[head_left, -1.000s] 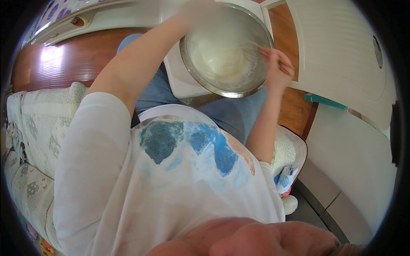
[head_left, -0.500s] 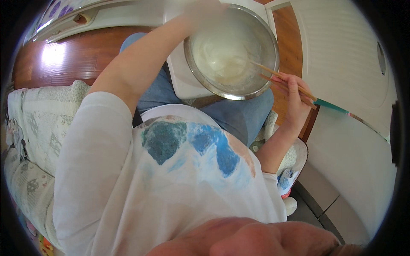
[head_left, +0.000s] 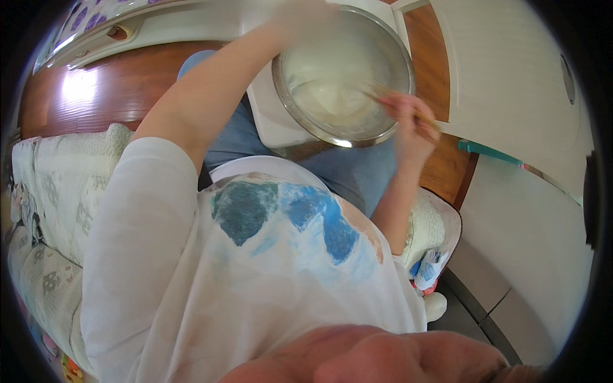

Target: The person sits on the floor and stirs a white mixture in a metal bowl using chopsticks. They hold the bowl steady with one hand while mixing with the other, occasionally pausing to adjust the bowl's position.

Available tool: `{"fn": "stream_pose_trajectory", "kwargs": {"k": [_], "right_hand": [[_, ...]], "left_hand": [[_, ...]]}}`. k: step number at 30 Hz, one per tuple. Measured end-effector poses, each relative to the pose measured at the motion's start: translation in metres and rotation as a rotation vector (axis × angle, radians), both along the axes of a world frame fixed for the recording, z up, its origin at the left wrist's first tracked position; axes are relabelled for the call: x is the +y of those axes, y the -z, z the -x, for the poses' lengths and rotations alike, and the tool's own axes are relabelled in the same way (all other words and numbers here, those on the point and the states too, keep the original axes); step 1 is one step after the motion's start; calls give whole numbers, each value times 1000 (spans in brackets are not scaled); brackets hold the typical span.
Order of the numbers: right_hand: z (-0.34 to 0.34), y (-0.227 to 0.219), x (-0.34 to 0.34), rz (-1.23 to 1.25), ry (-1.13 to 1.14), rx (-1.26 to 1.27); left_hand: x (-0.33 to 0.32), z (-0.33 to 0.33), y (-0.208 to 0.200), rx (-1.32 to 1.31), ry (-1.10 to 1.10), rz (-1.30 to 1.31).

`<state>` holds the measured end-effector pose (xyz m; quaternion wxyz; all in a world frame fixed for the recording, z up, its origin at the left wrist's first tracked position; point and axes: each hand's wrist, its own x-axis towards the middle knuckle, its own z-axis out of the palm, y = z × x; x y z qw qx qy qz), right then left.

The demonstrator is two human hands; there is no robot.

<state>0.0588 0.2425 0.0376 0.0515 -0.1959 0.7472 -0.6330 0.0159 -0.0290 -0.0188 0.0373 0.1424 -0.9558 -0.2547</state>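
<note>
A home, apparently a living room, is suggested by the glossy wooden floor (head_left: 121, 89), by the sofa draped in a quilted, patterned cover (head_left: 64, 172), by the purple-patterned covering (head_left: 96, 20) seen at upper left, and by the white door (head_left: 511, 64) fitted with an oval handle (head_left: 567, 80).

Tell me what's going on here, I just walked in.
A person is working at a metal bowl with both bare hands. The right hand holds thin wooden sticks, their tips reaching in toward a pale mixture. The left hand is at the bowl's far-left rim, too blurred to tell whether it grips. The bowl sits over a white surface, by the person's knees.
</note>
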Motion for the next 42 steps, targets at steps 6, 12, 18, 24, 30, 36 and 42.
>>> {"fn": "stream_pose_trajectory", "kwargs": {"k": [6,12,18,24,30,36,42], "right_hand": [[-7,45,-53,-54,-153,100],[24,-3,9,-35,121,-6],[-3,1,3,-130,-280,-322],[32,9,-4,50,106,-50],[2,-7,10,-45,-187,-255],[24,30,-25,-128,44,173],[37,18,27,-94,173,-2]], "left_hand": [[-6,0,11,95,86,111],[0,1,4,39,4,6],[0,2,2,28,43,76],[-3,-1,10,86,127,195],[3,3,2,9,-4,37],[-2,-2,5,128,71,136],[3,1,-1,10,-31,-29]]}}
